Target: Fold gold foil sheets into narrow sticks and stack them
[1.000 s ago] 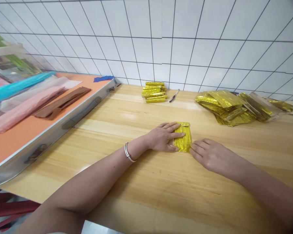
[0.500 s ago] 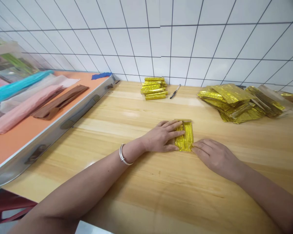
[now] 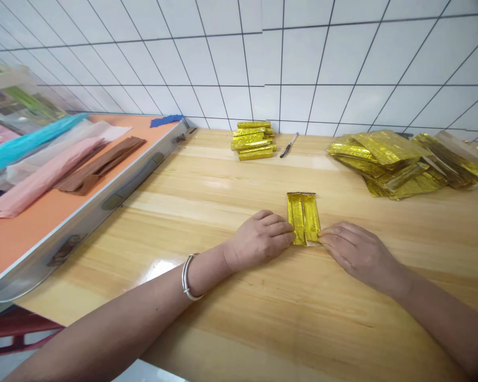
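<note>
A sheet of shiny gold foil paper (image 3: 304, 215) lies on the wooden table, its two sides folded in so that their edges meet along a middle seam. My left hand (image 3: 263, 239) is closed at its lower left edge, fingertips pinching the paper there. At the lower right corner, my right hand (image 3: 356, 252) pinches the edge between thumb and fingers. A little pale underside shows at the bottom edge near the right fingertips. A silver bangle (image 3: 188, 278) circles my left wrist.
Folded gold strips (image 3: 255, 140) are stacked near the tiled wall, with a pen (image 3: 289, 146) beside them. A loose heap of gold foil sheets (image 3: 398, 164) lies at the back right. On the left, an orange-topped case (image 3: 139, 159) bears rolled pink paper (image 3: 51, 172) and folded brown paper (image 3: 103, 164).
My left hand has gone from lying flat across the foil paper to gripping its lower left edge. More of the foil shows now. The right hand still pinches the lower right corner.
</note>
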The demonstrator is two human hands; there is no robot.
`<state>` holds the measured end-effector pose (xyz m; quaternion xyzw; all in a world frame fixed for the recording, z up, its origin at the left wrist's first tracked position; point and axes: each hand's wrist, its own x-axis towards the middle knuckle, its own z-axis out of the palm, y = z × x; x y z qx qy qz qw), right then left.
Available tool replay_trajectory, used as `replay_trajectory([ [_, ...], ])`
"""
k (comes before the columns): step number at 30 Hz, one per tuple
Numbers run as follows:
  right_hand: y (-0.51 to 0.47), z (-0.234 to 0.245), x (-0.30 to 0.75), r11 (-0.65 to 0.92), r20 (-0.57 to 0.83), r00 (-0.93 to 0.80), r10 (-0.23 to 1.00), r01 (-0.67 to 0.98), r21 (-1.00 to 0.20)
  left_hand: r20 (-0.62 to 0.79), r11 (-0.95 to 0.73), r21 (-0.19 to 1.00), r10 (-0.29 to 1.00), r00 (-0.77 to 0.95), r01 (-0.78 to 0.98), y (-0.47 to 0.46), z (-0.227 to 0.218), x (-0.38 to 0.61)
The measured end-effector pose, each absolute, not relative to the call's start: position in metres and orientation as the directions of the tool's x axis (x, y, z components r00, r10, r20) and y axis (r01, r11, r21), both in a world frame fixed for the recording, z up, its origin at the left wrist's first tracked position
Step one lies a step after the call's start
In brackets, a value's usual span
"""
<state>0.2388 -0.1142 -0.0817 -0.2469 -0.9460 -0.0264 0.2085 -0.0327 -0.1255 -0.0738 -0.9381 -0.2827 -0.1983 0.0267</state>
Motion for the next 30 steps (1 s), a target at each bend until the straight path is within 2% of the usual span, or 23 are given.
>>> replay_trajectory([
  [3,-0.114,-0.081,0.238,0.869,0.404,-0.782,0.475,0.488,-0.078,0.386,-0.858,-0.011,0.470,0.794,0.514,-0.125,-0.073,-0.030],
  [6,-0.114,-0.078,0.237,0.867,0.388,-0.780,0.491,0.483,-0.126,0.378,-0.856,-0.017,0.473,0.796,0.516,-0.126,-0.074,-0.029],
  [10,-0.113,-0.072,0.234,0.857,0.333,-0.789,0.516,0.478,-0.194,0.389,-0.820,0.067,0.546,0.742,0.568,-0.127,-0.076,-0.028],
  [15,-0.112,-0.070,0.234,0.831,0.267,-0.788,0.556,0.511,-0.221,0.408,-0.785,0.192,0.610,0.679,0.589,-0.128,-0.077,-0.028],
  [20,-0.111,-0.072,0.234,0.826,0.284,-0.776,0.562,0.514,-0.231,0.417,-0.753,0.305,0.656,0.629,0.583,-0.127,-0.077,-0.030],
  [30,-0.109,-0.069,0.231,0.844,0.261,-0.804,0.534,0.488,-0.224,0.409,-0.723,0.437,0.690,0.598,0.535,-0.123,-0.076,-0.031],
])
